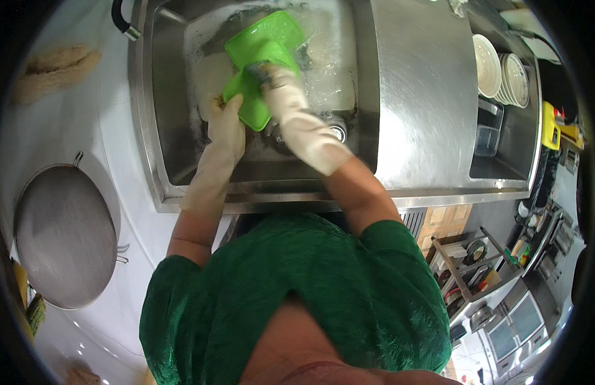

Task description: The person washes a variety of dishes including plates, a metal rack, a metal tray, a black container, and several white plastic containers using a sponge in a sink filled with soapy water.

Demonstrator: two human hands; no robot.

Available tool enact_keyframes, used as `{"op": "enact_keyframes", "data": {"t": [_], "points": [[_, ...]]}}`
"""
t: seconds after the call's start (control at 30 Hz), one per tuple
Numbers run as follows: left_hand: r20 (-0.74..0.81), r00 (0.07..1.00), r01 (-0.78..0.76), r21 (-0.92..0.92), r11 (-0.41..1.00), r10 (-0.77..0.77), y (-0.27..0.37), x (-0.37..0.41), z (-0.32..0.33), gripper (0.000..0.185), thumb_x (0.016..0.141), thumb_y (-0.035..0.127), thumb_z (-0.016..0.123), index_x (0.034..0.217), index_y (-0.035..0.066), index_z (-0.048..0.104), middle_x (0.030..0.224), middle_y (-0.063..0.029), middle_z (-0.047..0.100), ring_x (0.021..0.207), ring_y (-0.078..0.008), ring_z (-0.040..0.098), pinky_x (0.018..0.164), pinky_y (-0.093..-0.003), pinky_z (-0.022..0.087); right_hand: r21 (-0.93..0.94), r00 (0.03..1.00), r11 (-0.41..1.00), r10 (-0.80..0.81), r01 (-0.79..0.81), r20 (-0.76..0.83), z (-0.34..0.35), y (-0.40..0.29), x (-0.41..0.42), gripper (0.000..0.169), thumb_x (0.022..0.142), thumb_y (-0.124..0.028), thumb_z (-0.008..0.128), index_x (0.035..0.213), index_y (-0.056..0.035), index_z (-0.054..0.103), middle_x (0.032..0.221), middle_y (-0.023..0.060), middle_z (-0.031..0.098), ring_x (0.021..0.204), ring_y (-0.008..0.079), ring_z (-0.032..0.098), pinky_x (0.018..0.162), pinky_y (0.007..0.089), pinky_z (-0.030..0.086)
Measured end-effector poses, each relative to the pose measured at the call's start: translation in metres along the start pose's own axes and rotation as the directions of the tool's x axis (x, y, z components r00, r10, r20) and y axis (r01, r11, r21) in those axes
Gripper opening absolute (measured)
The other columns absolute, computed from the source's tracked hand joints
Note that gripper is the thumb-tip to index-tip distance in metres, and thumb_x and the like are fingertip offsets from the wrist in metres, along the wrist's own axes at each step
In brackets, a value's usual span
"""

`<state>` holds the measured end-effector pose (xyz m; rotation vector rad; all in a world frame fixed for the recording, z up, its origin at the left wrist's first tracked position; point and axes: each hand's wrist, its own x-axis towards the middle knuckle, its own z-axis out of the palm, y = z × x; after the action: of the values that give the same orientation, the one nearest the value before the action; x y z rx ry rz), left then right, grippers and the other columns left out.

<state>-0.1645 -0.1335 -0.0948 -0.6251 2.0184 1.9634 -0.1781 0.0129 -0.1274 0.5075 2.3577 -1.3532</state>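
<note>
Both hands wear long off-white rubber gloves over a stainless steel sink of soapy water. My left hand grips the near left edge of a green plastic tray, thumb on top. My right hand, blurred, presses a dark scrubber against the green plastic. Another green plastic section reaches toward the far side; whether it is a separate piece is hidden by the right glove. Below the hands sits the round metal drain fitting. Pale shapes under the suds are unclear.
To the right runs a steel drainboard, then a second basin with a white bowl, stacked plates and clear plastic containers. A large round mesh strainer hangs at left. The black faucet is at upper left.
</note>
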Motion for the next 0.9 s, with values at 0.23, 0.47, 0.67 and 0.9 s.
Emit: {"op": "enact_keyframes", "data": {"t": [0.23,0.47,0.67,0.9], "points": [[0.187,0.969,0.166,-0.011,0.986,-0.161,-0.004,-0.006,-0.028,0.049,0.1,0.039,0.061,0.131,0.001,0.058,0.117,-0.0121,0.065,0.104,-0.0236,0.062,0.091,-0.0365,0.05,0.168,0.993,0.982,-0.079,0.092,-0.083,0.081,-0.01,-0.037,0.022,0.088,-0.004,0.057,0.106,-0.0035,0.07,0.101,0.0226,0.07,0.1,0.0336,0.067,0.08,0.0399,0.054],[0.252,0.964,-0.163,0.316,0.935,0.083,0.018,-0.056,-0.007,0.055,0.104,0.047,0.048,0.128,-0.001,0.058,0.116,-0.0123,0.066,0.103,-0.0214,0.062,0.089,-0.0341,0.05,0.823,0.884,0.406,0.41,-0.397,0.224,0.025,0.032,0.023,0.03,0.094,-0.025,0.06,0.115,-0.0057,0.068,0.118,0.0192,0.067,0.106,0.0291,0.066,0.087,0.0407,0.055],[0.293,0.947,-0.25,0.423,0.871,0.13,0.041,-0.048,-0.014,0.052,0.105,0.042,0.046,0.128,-0.003,0.055,0.119,-0.0165,0.064,0.105,-0.0278,0.062,0.09,-0.0392,0.049,0.252,0.94,0.906,-0.333,0.339,-0.07,0.051,-0.027,-0.066,0.022,0.085,-0.008,0.065,0.106,-0.0046,0.071,0.108,0.0206,0.07,0.1,0.0309,0.069,0.084,0.0364,0.054],[0.386,0.894,-0.447,0.805,0.39,0.226,0.066,-0.072,-0.007,0.05,0.102,0.034,0.045,0.138,-0.001,0.049,0.129,-0.0244,0.06,0.12,-0.0356,0.059,0.101,-0.0443,0.045,0.057,0.983,0.996,0.058,-0.069,0.175,0.007,0.002,-0.02,0.025,0.083,-0.011,0.068,0.107,-0.0058,0.071,0.103,0.0137,0.072,0.091,0.0269,0.07,0.079,0.0367,0.056]]}}
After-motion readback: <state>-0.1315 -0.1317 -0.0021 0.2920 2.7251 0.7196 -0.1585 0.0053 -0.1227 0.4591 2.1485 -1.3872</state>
